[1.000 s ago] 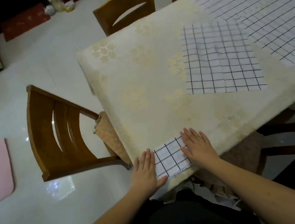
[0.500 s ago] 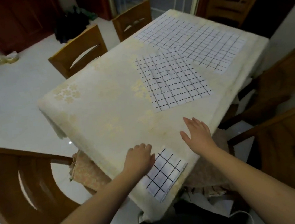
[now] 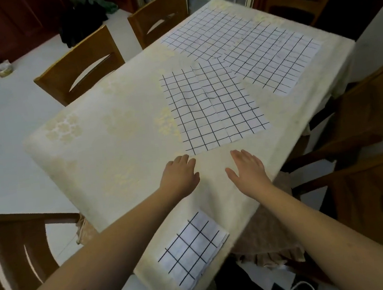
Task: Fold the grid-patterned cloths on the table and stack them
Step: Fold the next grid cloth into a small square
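A small folded grid-patterned cloth (image 3: 192,249) lies at the table's near edge, between my forearms. A flat, spread grid cloth (image 3: 212,104) lies in the middle of the table. Two larger grid cloths lie beyond it, one at the far middle (image 3: 206,33) and one at the far right (image 3: 276,59), overlapping. My left hand (image 3: 180,176) hovers just short of the middle cloth's near corner, fingers loosely bent, holding nothing. My right hand (image 3: 248,168) is flat with straight fingers, just below the same cloth's near edge.
The table wears a cream floral tablecloth (image 3: 104,140). Wooden chairs stand around it: two at the far left (image 3: 81,64), one at the near left (image 3: 14,255), others on the right (image 3: 368,110). A white cable (image 3: 300,287) lies on the floor below.
Both hands left the folded cloth and moved forward across the table toward the spread middle cloth. The view tilted up and forward, so the folded cloth now sits lower in frame.
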